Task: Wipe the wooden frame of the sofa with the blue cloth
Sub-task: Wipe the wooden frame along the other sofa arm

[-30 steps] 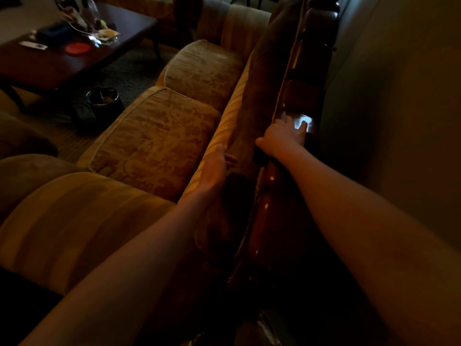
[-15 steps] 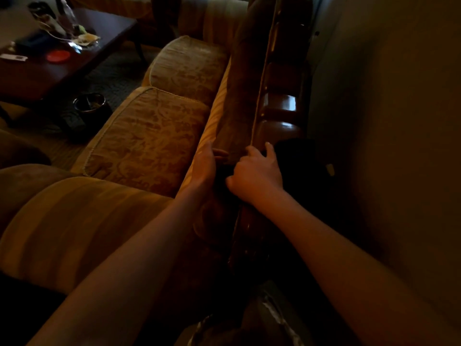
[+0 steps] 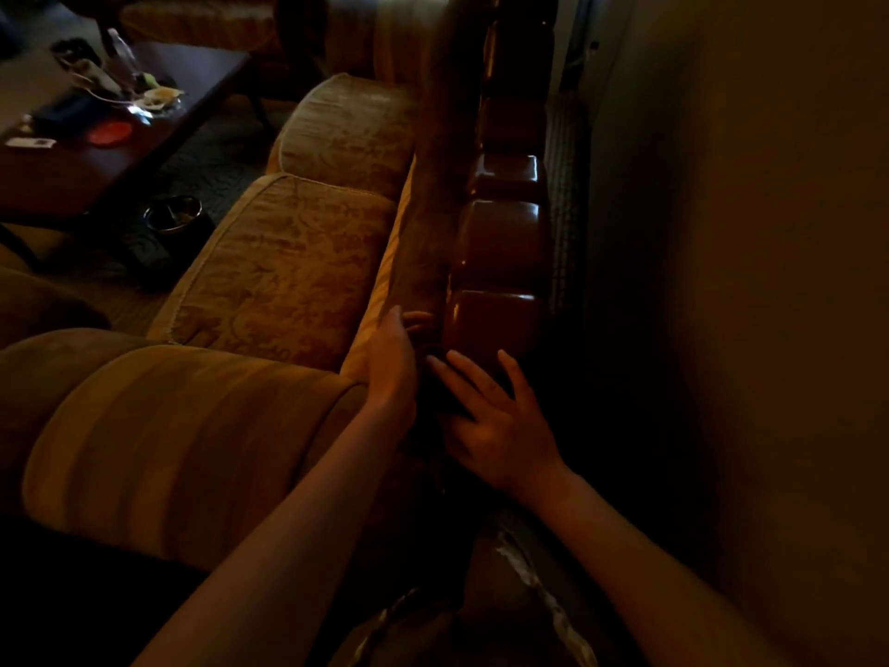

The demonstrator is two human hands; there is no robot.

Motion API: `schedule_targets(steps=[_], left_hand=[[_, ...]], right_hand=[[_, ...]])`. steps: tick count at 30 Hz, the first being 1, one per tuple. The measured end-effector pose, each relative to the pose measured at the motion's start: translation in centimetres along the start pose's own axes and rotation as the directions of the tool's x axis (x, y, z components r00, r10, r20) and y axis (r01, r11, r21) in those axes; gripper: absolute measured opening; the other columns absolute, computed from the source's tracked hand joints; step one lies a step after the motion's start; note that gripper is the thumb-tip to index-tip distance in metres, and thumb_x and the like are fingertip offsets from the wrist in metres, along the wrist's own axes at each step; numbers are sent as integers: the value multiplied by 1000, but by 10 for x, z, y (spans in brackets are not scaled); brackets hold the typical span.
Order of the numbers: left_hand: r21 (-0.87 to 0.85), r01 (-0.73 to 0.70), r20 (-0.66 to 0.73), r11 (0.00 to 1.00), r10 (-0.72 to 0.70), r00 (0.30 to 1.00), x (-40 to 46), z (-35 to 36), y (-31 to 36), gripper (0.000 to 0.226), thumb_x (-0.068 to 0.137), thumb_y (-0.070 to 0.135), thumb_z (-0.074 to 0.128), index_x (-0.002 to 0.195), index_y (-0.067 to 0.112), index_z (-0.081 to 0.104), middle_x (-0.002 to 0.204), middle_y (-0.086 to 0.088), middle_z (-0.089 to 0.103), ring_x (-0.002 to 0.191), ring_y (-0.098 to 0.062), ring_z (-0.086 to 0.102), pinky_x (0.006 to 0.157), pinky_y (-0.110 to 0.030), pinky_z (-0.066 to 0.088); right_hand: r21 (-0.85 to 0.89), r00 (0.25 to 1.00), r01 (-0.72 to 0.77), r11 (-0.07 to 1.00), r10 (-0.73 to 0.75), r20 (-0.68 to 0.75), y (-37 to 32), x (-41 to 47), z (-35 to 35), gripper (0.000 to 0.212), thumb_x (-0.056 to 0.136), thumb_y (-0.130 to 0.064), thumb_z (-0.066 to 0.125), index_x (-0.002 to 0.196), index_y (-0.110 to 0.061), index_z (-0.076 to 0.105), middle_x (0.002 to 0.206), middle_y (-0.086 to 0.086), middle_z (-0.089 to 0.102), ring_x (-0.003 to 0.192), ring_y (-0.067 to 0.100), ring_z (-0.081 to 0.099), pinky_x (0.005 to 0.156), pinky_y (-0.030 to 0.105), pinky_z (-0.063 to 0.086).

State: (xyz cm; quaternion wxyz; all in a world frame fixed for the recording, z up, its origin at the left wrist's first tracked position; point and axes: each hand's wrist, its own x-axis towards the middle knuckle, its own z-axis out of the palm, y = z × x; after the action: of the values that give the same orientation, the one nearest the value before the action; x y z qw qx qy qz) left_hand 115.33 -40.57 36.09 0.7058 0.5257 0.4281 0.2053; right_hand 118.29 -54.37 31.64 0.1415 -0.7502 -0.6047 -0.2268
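Dim light fills the room, and the wall (image 3: 745, 281) on the right stands close behind the sofa. The sofa's wooden frame (image 3: 500, 243) runs along the top of its back, glossy and carved in rounded blocks, with a dark padded back (image 3: 433, 209) against it and gold patterned cushions (image 3: 288, 276) on the seat. A striped armrest (image 3: 178, 435) lies nearest the person.

The left hand (image 3: 394, 363) presses edge-on against the padded back just beside the frame, fingers straight, thumb poking toward the wood. The right hand (image 3: 490, 421) lies spread on the top of the frame, fingers splayed and flat, grasping nothing that I can see. The two hands sit just beside each other. Something dark shows in the gap under the right hand's fingers, but it is too murky to say whether that is the cloth; I cannot tell where the cloth is.

Off to the left a dark table (image 3: 120, 151) carries a red disc (image 3: 110, 133), a bottle (image 3: 122, 55) and some clutter. A dark bowl (image 3: 175, 216) sits on the carpet below it.
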Motion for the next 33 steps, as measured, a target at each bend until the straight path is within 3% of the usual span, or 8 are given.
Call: schedule_targets(steps=[4, 8, 10, 13, 22, 27, 31, 33], left_hand=[[9, -66, -16, 998, 66, 998, -4, 9, 12, 42, 102, 31, 27, 86, 14, 62, 92, -7, 66, 86, -21, 63, 70, -30, 49], [108, -116, -109, 987, 128, 986, 1, 27, 13, 36, 101, 25, 29, 80, 21, 59, 90, -4, 63, 85, -18, 60, 73, -31, 47], [220, -157, -165, 963, 195, 967, -2, 40, 5, 32, 100, 21, 30, 81, 20, 56, 86, 2, 57, 80, -11, 54, 72, -24, 43], [369, -221, -245, 903, 324, 914, -8, 53, -4, 25, 100, 21, 33, 85, 14, 52, 88, -1, 52, 79, -13, 46, 72, -28, 33], [578, -214, -296, 788, 446, 845, -10, 59, -11, 21, 98, 25, 33, 88, 15, 49, 92, -1, 48, 81, -13, 42, 76, -30, 32], [593, -175, -335, 786, 439, 834, -12, 63, -9, 27, 99, 24, 34, 98, 7, 55, 97, -5, 50, 84, -15, 43, 80, -35, 35], [623, -170, -334, 764, 456, 825, -14, 64, -9, 28, 99, 24, 34, 97, 5, 55, 104, -13, 55, 88, -23, 48, 78, -35, 35], [642, -146, -345, 753, 453, 822, -14, 66, -7, 36, 95, 30, 30, 99, 5, 55, 107, -14, 55, 95, -30, 51, 82, -38, 39]], right_hand=[[48, 984, -118, 992, 124, -129, 27, 11, -5, 20, 89, -30, 52, 91, -22, 70, 143, 7, 42, 134, 26, 36, 109, 52, 24], [287, 850, -451, 845, 505, -149, 74, 50, -3, 31, 88, -28, 48, 107, -17, 69, 142, 16, 44, 133, 33, 39, 104, 50, 34], [502, 715, -602, 621, 699, -9, 97, 69, 0, 38, 91, -28, 44, 123, -15, 61, 147, 14, 37, 136, 29, 34, 108, 45, 32], [769, 504, -634, 78, 796, 335, 115, 80, -2, 41, 94, -22, 45, 134, -14, 46, 139, 11, 45, 123, 21, 47, 102, 34, 40], [517, 65, -751, -411, 733, 677, 49, -10, 16, 47, 104, -24, 17, 144, 0, 28, 149, 19, 31, 137, 32, 30, 110, 34, 24], [462, -51, -720, -518, 703, 709, 19, -10, 17, 43, 103, -25, 25, 136, -3, 42, 136, 21, 46, 126, 37, 44, 108, 42, 35], [738, 70, -539, -406, 852, 519, 57, 41, -11, 45, 104, -22, 27, 144, -3, 29, 146, 16, 35, 135, 28, 32, 106, 25, 25], [780, 197, -582, -229, 891, 409, 84, 77, -14, 44, 102, -22, 33, 144, -10, 33, 145, 12, 40, 134, 27, 36, 109, 31, 27]])
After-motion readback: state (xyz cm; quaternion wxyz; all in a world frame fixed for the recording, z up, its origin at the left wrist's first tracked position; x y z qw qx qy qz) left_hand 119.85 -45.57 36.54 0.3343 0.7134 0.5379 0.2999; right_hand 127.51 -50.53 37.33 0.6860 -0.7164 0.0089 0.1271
